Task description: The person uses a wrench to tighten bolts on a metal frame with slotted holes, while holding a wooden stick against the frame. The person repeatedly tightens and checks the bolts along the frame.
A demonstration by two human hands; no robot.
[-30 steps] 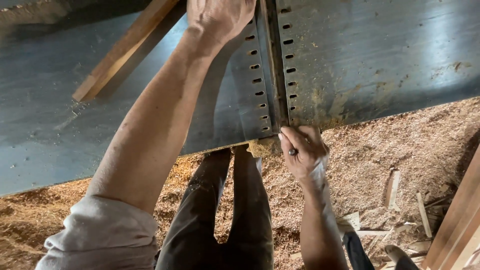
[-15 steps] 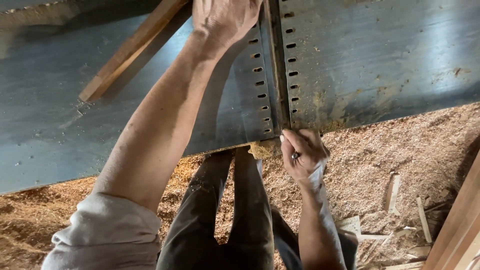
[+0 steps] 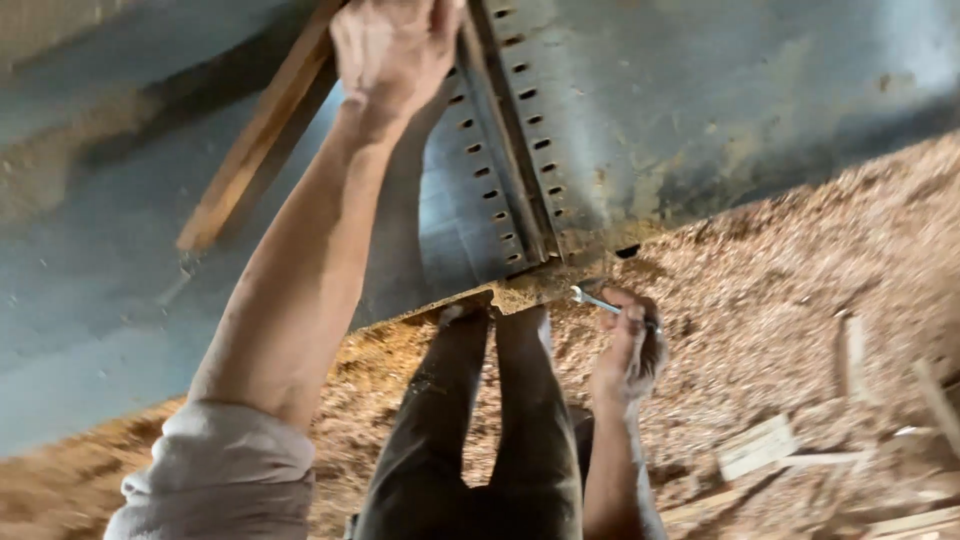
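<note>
Right hand (image 3: 628, 345) lower, wrench (image 3: 598, 301) up-left.

Soft daylight is falling from the upper right, brightening the metal sheet (image 3: 720, 110) there with a pale glare. The left part of the sheet is lying dimmer, with a dark shadow running beside the wooden strip (image 3: 262, 130). Motion blur is smearing the whole view, and the sawdust floor (image 3: 820, 260) is losing detail towards the right edge.

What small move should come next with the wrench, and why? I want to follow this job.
Probably bring the wrench up to the panel's bottom edge: the right hand holds it just below the perforated strip, head pointing there, while the left hand braces above.
</note>
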